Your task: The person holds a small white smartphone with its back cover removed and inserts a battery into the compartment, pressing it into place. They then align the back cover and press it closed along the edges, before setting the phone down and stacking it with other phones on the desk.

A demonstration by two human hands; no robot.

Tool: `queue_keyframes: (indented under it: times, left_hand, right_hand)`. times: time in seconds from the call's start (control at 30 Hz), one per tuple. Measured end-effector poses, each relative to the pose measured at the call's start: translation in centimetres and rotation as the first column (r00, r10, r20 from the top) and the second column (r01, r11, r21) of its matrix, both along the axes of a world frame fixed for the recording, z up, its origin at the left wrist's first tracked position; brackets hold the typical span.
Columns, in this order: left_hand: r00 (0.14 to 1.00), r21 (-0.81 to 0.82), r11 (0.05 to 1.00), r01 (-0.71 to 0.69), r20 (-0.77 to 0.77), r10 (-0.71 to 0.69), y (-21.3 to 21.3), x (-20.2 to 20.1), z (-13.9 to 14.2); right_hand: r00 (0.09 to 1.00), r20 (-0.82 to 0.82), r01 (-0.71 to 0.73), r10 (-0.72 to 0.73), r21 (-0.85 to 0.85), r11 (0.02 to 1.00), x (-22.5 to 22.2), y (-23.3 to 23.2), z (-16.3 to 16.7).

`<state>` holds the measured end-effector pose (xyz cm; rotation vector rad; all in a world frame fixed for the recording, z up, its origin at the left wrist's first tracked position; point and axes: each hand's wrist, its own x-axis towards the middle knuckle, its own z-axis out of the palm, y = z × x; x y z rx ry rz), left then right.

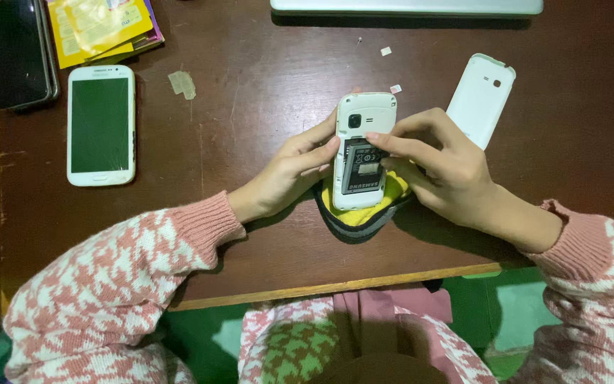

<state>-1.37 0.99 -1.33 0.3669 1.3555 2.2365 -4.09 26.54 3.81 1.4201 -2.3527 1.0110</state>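
White plastic frames the small phone (361, 149) at the centre of a dark wooden counter (250, 235), lying face down with its back cover off and its grey battery (361, 168) exposed below the camera lens. The phone rests on a yellow cloth with a dark grey edge (359, 219). The person's left hand (289, 171), at 9 o'clock of the phone, is loosely curled, its fingertips pressed against the phone's left edge, steadying it. The right hand (440, 165), at 3 o'clock, is also half-curled; its forefinger stretches across to touch the top of the battery, while the other fingers bend against the phone's right side. Neither hand lifts the phone off the cloth. Both arms wear pink-and-white patterned knit sleeves.

Removed from the phone, the white back cover (481, 99) lies flat at 2 o'clock, just beyond the right hand's knuckles. Two tiny pale chips (390, 70) sit at 12 o'clock. A larger white smartphone (101, 125) with a dark screen lies face up at 9 o'clock, well apart. At 10 o'clock are a black tablet (17, 51) and yellow packets (104, 25); a silver laptop edge (406, 7) crosses 12 o'clock.
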Motion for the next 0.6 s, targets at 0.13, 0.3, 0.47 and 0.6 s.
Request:
queue_keyframes:
  times: [0.13,0.3,0.47,0.6]
  left_hand:
    - [1.000,-0.056,0.998,-0.014,0.013,0.015,-0.10,0.06,-0.27]
    - [0.997,-0.292,0.954,-0.070,0.018,0.079,-0.24,0.59,0.16]
    - [0.992,-0.048,0.996,-0.076,-0.105,0.070,0.08,0.80,0.53]
    - [0.991,-0.085,0.990,-0.112,-0.089,0.105,0.22,0.68,0.48]
  right_hand:
    - [0.993,-0.114,-0.021,0.021,-0.001,1.000,-0.16,-0.24,-0.24]
    - [0.973,-0.222,-0.057,0.068,0.055,0.997,0.05,-0.28,-0.18]
    - [0.935,-0.338,-0.069,0.112,0.136,0.988,0.00,-0.44,-0.20]
    - [0.908,-0.399,-0.077,0.127,0.140,0.987,-0.03,-0.62,-0.38]
